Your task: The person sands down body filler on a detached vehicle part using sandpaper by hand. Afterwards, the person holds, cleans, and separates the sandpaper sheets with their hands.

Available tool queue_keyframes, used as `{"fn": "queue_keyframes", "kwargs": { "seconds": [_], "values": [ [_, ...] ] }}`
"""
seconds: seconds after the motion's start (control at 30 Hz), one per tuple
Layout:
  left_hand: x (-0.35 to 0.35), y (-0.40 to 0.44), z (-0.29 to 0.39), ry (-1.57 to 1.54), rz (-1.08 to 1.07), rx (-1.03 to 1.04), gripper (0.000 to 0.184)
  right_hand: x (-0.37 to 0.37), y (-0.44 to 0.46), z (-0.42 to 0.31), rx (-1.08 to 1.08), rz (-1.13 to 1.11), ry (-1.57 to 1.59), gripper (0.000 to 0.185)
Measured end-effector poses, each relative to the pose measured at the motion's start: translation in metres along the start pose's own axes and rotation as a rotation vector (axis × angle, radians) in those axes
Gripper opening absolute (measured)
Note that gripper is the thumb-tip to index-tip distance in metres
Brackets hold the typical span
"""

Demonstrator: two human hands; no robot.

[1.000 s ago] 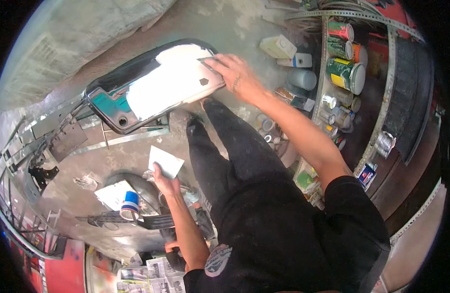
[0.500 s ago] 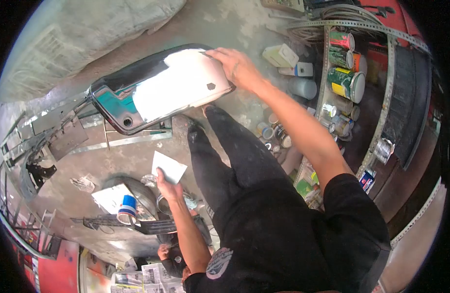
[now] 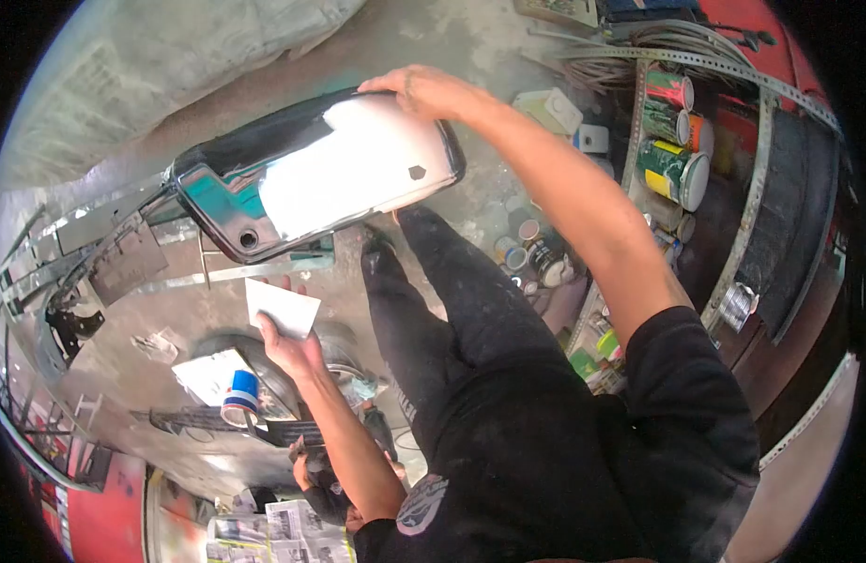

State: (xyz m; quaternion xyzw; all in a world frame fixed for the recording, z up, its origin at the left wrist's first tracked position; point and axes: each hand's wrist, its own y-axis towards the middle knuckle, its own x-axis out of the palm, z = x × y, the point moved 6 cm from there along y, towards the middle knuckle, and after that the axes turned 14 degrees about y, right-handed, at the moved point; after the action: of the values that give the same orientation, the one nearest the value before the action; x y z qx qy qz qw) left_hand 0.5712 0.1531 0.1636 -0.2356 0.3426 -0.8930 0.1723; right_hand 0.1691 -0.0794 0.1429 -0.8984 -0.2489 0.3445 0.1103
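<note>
A long panel [image 3: 339, 174], glossy with white glare and a teal patch at its left end, lies tilted across the upper middle. My right hand [image 3: 419, 91] is at its upper edge, fingers together and bent over the dark rim near the right end. Lower left, my left hand [image 3: 290, 349] holds a flat white sheet [image 3: 283, 308] by its lower part, thumb on top. The sheet is apart from the panel. Beneath the left hand and to its left, a blue and white can [image 3: 240, 396] stands by a white board [image 3: 210, 377].
Paint cans [image 3: 672, 174] line a metal shelf [image 3: 747, 169] at right; more pots [image 3: 511, 253] stand on the floor beside my legs. A metal frame [image 3: 76, 281] is at left. Another person's arm [image 3: 303, 471] shows at the bottom, near newspapers [image 3: 287, 525]. Covered bulk [image 3: 170, 75] fills the upper left.
My right hand has moved up and left from the panel's right end to its upper edge. My left hand has shifted left with the white sheet.
</note>
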Motion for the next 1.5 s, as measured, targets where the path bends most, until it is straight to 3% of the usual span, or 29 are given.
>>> {"fn": "queue_keyframes", "kwargs": {
  "seconds": [0.27,0.67,0.93,1.5],
  "values": [
    [0.010,0.011,0.006,-0.054,-0.015,-0.002,0.070,0.004,0.002,-0.011,0.140,-0.099,-0.037,0.064],
    [-0.005,0.007,-0.008,-0.072,-0.034,-0.038,0.067,0.011,-0.025,-0.021,0.089,-0.012,-0.004,0.060],
    [-0.011,0.003,-0.011,-0.039,-0.053,-0.047,0.070,0.022,-0.057,-0.035,0.061,0.192,-0.121,0.051],
    [-0.028,-0.005,-0.015,-0.009,-0.082,-0.047,0.074,0.064,-0.124,-0.062,0.004,0.303,-0.299,0.056]
  ]
}}
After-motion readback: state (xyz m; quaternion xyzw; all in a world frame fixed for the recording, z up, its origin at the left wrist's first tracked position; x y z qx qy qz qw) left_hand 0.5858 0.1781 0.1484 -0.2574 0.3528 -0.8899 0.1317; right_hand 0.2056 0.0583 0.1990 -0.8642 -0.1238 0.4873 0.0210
